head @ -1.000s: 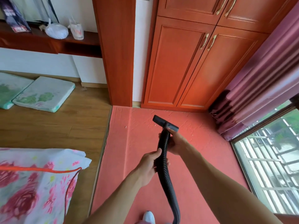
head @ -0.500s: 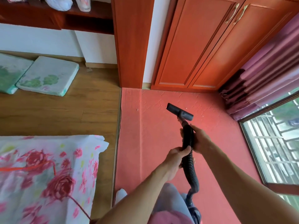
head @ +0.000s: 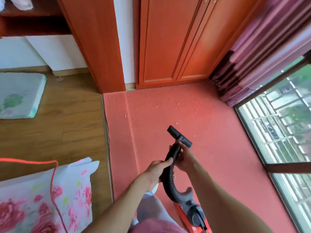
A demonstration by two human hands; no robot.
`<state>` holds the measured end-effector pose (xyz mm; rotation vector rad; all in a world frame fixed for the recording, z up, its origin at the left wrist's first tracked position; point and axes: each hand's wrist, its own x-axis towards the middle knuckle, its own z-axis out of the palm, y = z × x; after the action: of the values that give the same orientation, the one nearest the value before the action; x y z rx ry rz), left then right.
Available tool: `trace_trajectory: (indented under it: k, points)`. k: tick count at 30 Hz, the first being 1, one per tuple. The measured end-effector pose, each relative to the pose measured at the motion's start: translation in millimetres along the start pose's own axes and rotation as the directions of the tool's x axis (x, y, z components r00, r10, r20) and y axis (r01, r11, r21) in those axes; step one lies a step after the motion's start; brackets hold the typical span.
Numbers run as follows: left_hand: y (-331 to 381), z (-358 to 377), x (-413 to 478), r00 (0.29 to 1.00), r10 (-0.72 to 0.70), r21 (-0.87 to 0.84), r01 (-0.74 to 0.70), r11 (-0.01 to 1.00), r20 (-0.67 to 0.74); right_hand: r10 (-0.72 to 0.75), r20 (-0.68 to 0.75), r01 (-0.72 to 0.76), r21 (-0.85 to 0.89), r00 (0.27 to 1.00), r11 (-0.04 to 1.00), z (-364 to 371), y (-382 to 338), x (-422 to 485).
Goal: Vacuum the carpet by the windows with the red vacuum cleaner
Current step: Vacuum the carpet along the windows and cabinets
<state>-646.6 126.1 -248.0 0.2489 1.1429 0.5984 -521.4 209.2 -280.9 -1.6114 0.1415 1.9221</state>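
Gripping is seen at two points on the black ribbed vacuum hose (head: 169, 182). The left hand (head: 154, 169) is curled round it mid-length. The right hand (head: 185, 157) is wrapped round the upper end, just below the black T-shaped nozzle (head: 180, 137). Both hands are closed tight on the hose.

The nozzle is angled over the salmon-red textured carpet (head: 218, 157). It appears to be held just off the pile, though blur makes contact hard to confirm. The hose is looped down and back into the red-and-grey vacuum cleaner body (head: 195, 214). That body is parked on the carpet at the bottom edge, beside the right forearm, and is partly cut off by the frame.

Small white crumbs (head: 176, 123) are scattered on the carpet ahead of the nozzle, towards the orange-brown wooden wardrobe doors (head: 159, 47). The dark-framed barred window (head: 286, 132) is set along the carpet's right edge. A purple pleated curtain (head: 252, 61) is bunched in the corner between window and wardrobe.

Brown wood-plank floor (head: 58, 132) is laid left of the carpet. A pale cushion with green print (head: 18, 95) is lying on it near the wall. White bedding with pink flower print (head: 25, 199) is seen bottom left, and a thin red cord (head: 54, 175) is draped across it.
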Motion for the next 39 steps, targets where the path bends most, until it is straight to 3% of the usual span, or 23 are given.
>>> trace_trajectory:
  k: [7,15,20,24,33,39]
  points:
    - [23.8,26.7,49.2,0.998,-0.060,0.119,0.062,0.991,-0.022,0.061,-0.074,-0.053,0.103,0.995,0.993,-23.1,-37.6,26.2]
    - [57.4,7.2,96.9,0.967,-0.223,0.181,0.199,0.963,0.121,0.128,-0.150,-0.099,0.186,0.980,0.978,-22.3,-60.1,69.6]
    - [94.6,-2.6,134.5,0.905,-0.347,0.258,0.284,0.923,0.244,0.122,-0.189,-0.058,0.313,0.974,0.948,-10.7,-74.7,100.3]
    - [108.3,-22.9,179.0,0.915,-0.357,0.285,0.297,0.911,0.189,0.113,-0.199,-0.039,0.343,0.973,0.939,11.4,-79.2,151.5]
    - [110.0,-61.9,286.7,0.919,-0.393,0.394,0.346,0.851,0.041,0.097,-0.421,0.144,0.506,0.902,0.851,18.4,-59.5,286.3]
    - [80.2,-98.5,338.2,0.842,-0.538,0.369,0.486,0.792,0.046,0.162,-0.447,0.106,0.517,0.880,0.849,-15.0,-31.9,338.7]
